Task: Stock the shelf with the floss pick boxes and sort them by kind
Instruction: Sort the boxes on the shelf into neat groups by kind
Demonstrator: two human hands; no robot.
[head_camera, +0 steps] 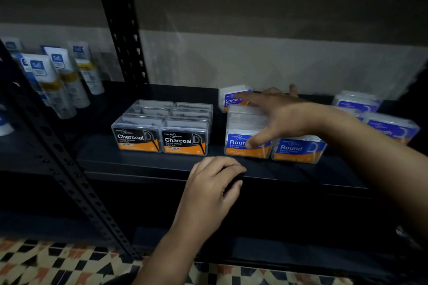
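Two rows of black Charcoal floss pick boxes stand on the dark shelf, left of centre. To their right stand two blue Round boxes, one beside the other. A Smooth box stands behind them, and more Smooth boxes lie at the far right. My right hand reaches over the Round boxes with fingers spread; its thumb touches the left Round box's front and a finger points at the rear Smooth box. My left hand rests on the shelf's front edge, fingers curled over it.
A black perforated upright divides the shelving. Left of it stand several white tubes with blue labels. A grey wall is behind the shelf. Patterned floor tiles show below.
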